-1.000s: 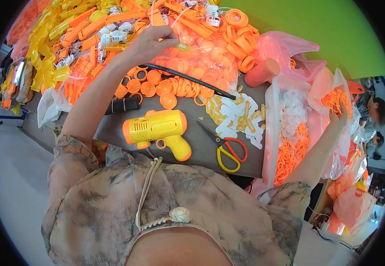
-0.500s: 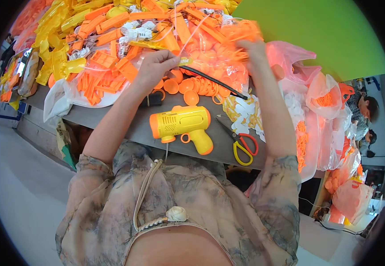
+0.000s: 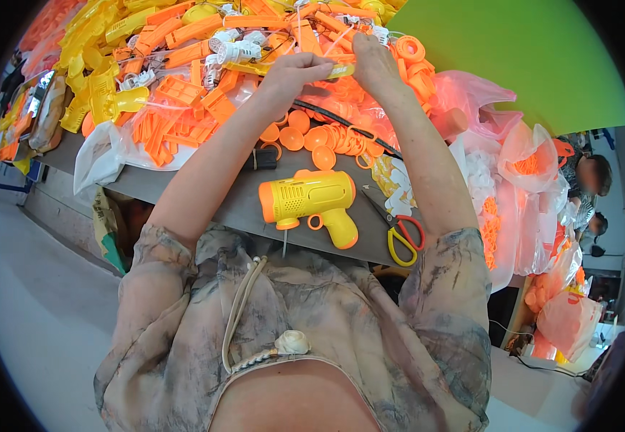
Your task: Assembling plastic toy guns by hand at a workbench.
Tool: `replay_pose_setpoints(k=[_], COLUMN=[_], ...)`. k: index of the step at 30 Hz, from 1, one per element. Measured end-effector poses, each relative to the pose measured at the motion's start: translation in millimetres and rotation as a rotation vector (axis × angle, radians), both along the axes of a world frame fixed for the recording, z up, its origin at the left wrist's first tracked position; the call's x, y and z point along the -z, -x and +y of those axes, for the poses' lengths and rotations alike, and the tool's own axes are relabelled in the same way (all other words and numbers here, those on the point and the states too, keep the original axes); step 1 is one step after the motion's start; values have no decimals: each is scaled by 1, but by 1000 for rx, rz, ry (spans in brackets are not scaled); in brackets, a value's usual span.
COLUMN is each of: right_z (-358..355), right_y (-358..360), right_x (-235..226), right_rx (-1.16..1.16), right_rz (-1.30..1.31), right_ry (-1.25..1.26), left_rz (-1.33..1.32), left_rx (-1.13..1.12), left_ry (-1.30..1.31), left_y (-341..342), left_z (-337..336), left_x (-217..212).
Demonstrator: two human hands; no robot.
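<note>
My left hand [image 3: 294, 78], reaching over the pile, pinches a small yellow label [image 3: 341, 70] between its fingertips. Just beyond the label's other end is my right hand [image 3: 375, 61], back up, its fingers mostly hidden. Whether it grips anything is unclear. Orange rings [image 3: 409, 49] lie stacked against its right side. Below both hands, a black strip [image 3: 327, 114] slants across orange round caps [image 3: 316, 137]. A yellow and orange toy blaster [image 3: 311, 200] lies on its side near the table's front edge, with scissors [image 3: 399, 234] with one yellow and one red handle to its right.
Orange and white parts [image 3: 204, 54] and yellow shells [image 3: 100, 93] heap the table's back and left. A black block [image 3: 262, 160] sits behind the blaster. Bags of orange parts [image 3: 524, 162] stand right, below a green board [image 3: 514, 57]. People [image 3: 591, 176] are at far right.
My left hand has shifted right and up with the label. My right hand has moved left toward it, and the blurred orange cluster beside it now appears as still rings. The view has shifted slightly.
</note>
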State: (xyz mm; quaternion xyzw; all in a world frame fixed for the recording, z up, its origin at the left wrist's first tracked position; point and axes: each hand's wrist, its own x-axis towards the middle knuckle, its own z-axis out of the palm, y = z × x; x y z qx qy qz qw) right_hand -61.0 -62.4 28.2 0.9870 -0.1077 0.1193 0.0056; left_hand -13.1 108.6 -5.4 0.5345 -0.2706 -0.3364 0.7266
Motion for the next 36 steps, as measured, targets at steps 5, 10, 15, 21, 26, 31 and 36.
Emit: replay_pose_setpoints(k=[5, 10, 15, 21, 26, 31, 36], right_z=[-4, -9, -19, -10, -15, -1, -14], right_y=[6, 13, 23, 21, 14, -2, -7], right_x=[2, 7, -2, -1, 6, 17, 30], right_rx=[-69, -245, -171, -106, -205, -83, -85], right_rz=[-47, -189, -263, -437, -417, -564, -586], right_ry=[-2, -418, -971, -1247, -1676, -1034, -663], left_rz=[43, 87, 65, -271, 13, 97, -79], left_rx=[135, 66, -11, 81, 205, 48, -17], left_ry=[80, 94, 26, 108, 200, 198, 148], left_y=[0, -11, -11, -18, -10, -9, -8], left_z=[-21, -35, -25, -37, -52, -55, -56], left_x=[-2, 20, 10, -6, -10, 2, 0])
